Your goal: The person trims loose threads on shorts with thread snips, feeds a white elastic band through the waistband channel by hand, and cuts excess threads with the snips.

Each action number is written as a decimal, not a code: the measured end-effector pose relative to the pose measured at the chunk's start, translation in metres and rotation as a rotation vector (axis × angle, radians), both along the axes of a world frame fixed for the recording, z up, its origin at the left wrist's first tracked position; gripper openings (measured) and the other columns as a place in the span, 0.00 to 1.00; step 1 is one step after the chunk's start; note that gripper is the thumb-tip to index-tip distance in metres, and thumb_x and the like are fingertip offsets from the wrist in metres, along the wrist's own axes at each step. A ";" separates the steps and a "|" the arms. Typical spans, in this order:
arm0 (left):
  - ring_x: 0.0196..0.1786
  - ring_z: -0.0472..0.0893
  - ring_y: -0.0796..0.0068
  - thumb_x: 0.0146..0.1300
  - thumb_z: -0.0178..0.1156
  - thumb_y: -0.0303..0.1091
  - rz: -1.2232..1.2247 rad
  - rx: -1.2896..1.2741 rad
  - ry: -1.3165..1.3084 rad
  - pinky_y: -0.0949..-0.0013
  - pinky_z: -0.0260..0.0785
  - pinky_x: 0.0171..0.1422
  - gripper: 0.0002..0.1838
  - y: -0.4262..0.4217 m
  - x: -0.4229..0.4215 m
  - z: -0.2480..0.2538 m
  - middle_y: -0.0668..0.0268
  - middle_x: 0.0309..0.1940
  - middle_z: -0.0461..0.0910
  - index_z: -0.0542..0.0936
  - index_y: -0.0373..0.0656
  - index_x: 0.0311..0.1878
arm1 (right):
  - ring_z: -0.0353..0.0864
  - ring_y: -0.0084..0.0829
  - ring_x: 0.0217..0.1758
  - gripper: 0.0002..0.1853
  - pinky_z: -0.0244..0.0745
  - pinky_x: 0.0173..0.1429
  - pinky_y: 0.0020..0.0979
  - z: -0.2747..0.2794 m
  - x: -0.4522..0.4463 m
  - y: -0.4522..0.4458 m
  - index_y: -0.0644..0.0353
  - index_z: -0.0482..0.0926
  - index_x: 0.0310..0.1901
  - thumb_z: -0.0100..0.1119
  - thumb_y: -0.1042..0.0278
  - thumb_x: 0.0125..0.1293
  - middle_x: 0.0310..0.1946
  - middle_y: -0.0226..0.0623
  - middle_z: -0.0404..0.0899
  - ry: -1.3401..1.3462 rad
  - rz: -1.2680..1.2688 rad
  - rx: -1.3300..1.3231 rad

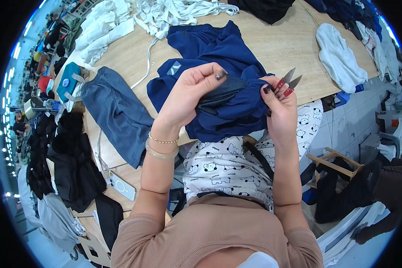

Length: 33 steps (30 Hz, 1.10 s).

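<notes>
A navy garment (219, 49) lies bunched over the table edge and my lap, with a small pale logo patch (174, 68) on it. My left hand (194, 87) is closed, its thumb pressing a fold of dark inner cloth (223, 93) on the garment. On the other side, my right hand (279, 102) pinches the gathered navy fabric between thumb and fingers. That same hand also holds small red-handled scissors (286, 85), blades apart and pointing up and away from the cloth. The fingertips under the fabric are partly hidden.
Slate-blue clothing (116, 114) lies left on the wooden table (281, 44). White strips (169, 15) are heaped at the back, light grey cloth (339, 58) at right. A phone (121, 185) rests lower left, beside dark garments (73, 161). A wooden stool (335, 165) stands right.
</notes>
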<state>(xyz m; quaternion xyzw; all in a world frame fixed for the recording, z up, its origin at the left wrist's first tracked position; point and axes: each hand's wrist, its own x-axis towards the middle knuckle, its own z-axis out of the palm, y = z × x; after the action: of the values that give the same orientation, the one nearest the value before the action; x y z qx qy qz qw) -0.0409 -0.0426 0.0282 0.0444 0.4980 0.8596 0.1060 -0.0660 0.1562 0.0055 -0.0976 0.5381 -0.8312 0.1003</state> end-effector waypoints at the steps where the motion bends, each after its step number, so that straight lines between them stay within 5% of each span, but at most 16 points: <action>1: 0.34 0.73 0.90 0.63 0.56 0.25 -0.002 -0.247 0.042 0.84 0.66 0.39 0.05 0.001 0.002 0.008 0.73 0.32 0.76 0.74 0.36 0.41 | 0.72 0.16 0.36 0.05 0.65 0.45 0.17 -0.001 -0.002 0.000 0.67 0.79 0.40 0.57 0.76 0.65 0.33 0.25 0.77 -0.004 -0.010 -0.007; 6: 0.30 0.68 0.82 0.43 0.57 0.13 0.330 -1.227 0.160 0.80 0.64 0.39 0.17 -0.020 0.005 -0.001 0.71 0.27 0.72 0.76 0.39 0.39 | 0.71 0.16 0.38 0.07 0.63 0.47 0.18 0.000 -0.014 0.021 0.66 0.78 0.43 0.56 0.75 0.65 0.35 0.27 0.76 -0.003 -0.229 -0.032; 8: 0.32 0.75 0.72 0.44 0.60 0.17 0.504 -1.158 0.230 0.74 0.68 0.39 0.12 -0.039 0.004 -0.014 0.65 0.24 0.71 0.78 0.38 0.35 | 0.71 0.16 0.39 0.08 0.64 0.47 0.18 0.006 -0.020 0.032 0.66 0.77 0.45 0.56 0.74 0.66 0.37 0.28 0.77 -0.014 -0.317 -0.063; 10: 0.34 0.77 0.79 0.53 0.58 0.18 0.428 -0.935 0.083 0.78 0.68 0.41 0.10 -0.053 0.006 -0.012 0.66 0.30 0.78 0.80 0.34 0.39 | 0.78 0.24 0.46 0.09 0.72 0.51 0.26 0.003 -0.030 0.050 0.64 0.76 0.47 0.52 0.72 0.69 0.41 0.34 0.79 0.058 -0.296 -0.019; 11: 0.35 0.77 0.81 0.56 0.56 0.19 0.373 -0.707 -0.013 0.80 0.68 0.41 0.09 -0.056 0.007 -0.008 0.67 0.33 0.80 0.80 0.32 0.41 | 0.78 0.23 0.44 0.09 0.71 0.51 0.25 0.002 -0.036 0.054 0.64 0.76 0.46 0.52 0.71 0.69 0.41 0.33 0.79 0.059 -0.327 -0.031; 13: 0.36 0.77 0.86 0.62 0.55 0.23 0.320 -0.733 -0.104 0.82 0.68 0.43 0.09 -0.067 0.011 -0.002 0.66 0.35 0.82 0.80 0.30 0.43 | 0.77 0.22 0.43 0.08 0.71 0.50 0.25 0.001 -0.046 0.062 0.64 0.77 0.46 0.51 0.72 0.69 0.40 0.32 0.79 0.037 -0.334 -0.036; 15: 0.36 0.77 0.87 0.64 0.56 0.27 0.234 -0.339 -0.163 0.83 0.68 0.42 0.09 -0.078 0.012 -0.008 0.68 0.34 0.82 0.81 0.32 0.43 | 0.71 0.16 0.40 0.08 0.64 0.48 0.19 0.001 -0.052 0.060 0.64 0.77 0.44 0.58 0.70 0.66 0.37 0.26 0.76 0.010 -0.360 -0.037; 16: 0.29 0.74 0.89 0.67 0.54 0.32 0.373 -0.296 -0.237 0.84 0.64 0.33 0.11 -0.067 0.012 -0.001 0.69 0.30 0.81 0.81 0.33 0.41 | 0.71 0.16 0.40 0.08 0.64 0.48 0.19 -0.005 -0.059 0.064 0.63 0.77 0.43 0.58 0.70 0.66 0.37 0.26 0.76 0.003 -0.363 -0.034; 18: 0.21 0.66 0.90 0.70 0.50 0.35 0.082 -0.181 -0.134 0.83 0.55 0.25 0.13 -0.096 0.011 -0.008 0.71 0.25 0.77 0.79 0.35 0.38 | 0.73 0.16 0.39 0.06 0.66 0.46 0.20 -0.012 -0.071 0.068 0.62 0.78 0.42 0.57 0.71 0.67 0.37 0.27 0.77 -0.023 -0.426 -0.043; 20: 0.17 0.59 0.90 0.72 0.47 0.37 0.163 -0.181 -0.135 0.83 0.49 0.22 0.15 -0.098 0.009 -0.018 0.73 0.21 0.73 0.77 0.37 0.37 | 0.75 0.19 0.39 0.04 0.69 0.47 0.22 -0.015 -0.080 0.078 0.61 0.78 0.40 0.56 0.72 0.67 0.37 0.28 0.79 -0.057 -0.427 -0.037; 25: 0.25 0.66 0.87 0.73 0.47 0.41 0.523 -0.425 -0.048 0.81 0.57 0.30 0.16 -0.062 0.006 -0.029 0.72 0.24 0.73 0.77 0.38 0.38 | 0.76 0.20 0.40 0.05 0.70 0.48 0.22 -0.024 -0.088 0.080 0.64 0.78 0.41 0.56 0.74 0.66 0.37 0.30 0.79 -0.013 -0.439 -0.008; 28: 0.29 0.70 0.84 0.72 0.46 0.33 0.620 -0.578 0.165 0.80 0.63 0.35 0.12 -0.015 0.015 -0.035 0.70 0.28 0.75 0.76 0.36 0.39 | 0.78 0.20 0.38 0.06 0.71 0.45 0.22 -0.021 -0.088 0.075 0.66 0.78 0.41 0.57 0.73 0.66 0.35 0.30 0.80 -0.027 -0.459 0.014; 29: 0.31 0.72 0.83 0.65 0.53 0.28 0.627 -0.675 0.234 0.78 0.65 0.36 0.06 0.007 0.025 -0.031 0.68 0.29 0.75 0.75 0.35 0.37 | 0.78 0.20 0.37 0.06 0.72 0.44 0.22 -0.019 -0.088 0.073 0.66 0.78 0.41 0.57 0.72 0.66 0.35 0.31 0.80 -0.029 -0.453 0.018; 31: 0.32 0.73 0.68 0.47 0.69 0.30 0.591 -0.954 0.722 0.68 0.67 0.38 0.13 0.040 0.037 -0.043 0.65 0.28 0.72 0.75 0.40 0.34 | 0.79 0.21 0.35 0.06 0.73 0.42 0.23 -0.018 -0.091 0.070 0.66 0.79 0.39 0.57 0.72 0.66 0.34 0.32 0.80 -0.054 -0.467 0.001; 33: 0.49 0.71 0.63 0.43 0.70 0.35 0.304 -1.139 0.824 0.60 0.62 0.53 0.17 0.071 0.059 -0.067 0.63 0.44 0.73 0.77 0.46 0.37 | 0.79 0.21 0.35 0.06 0.73 0.41 0.23 -0.019 -0.093 0.067 0.65 0.79 0.38 0.57 0.71 0.66 0.33 0.32 0.80 -0.054 -0.469 0.011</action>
<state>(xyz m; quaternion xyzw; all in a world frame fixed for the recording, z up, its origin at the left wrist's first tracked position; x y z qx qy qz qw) 0.0183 0.0281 -0.0387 0.2335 0.8691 0.3851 -0.2046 -0.1586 0.2233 -0.0134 0.0531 0.5478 -0.8310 -0.0806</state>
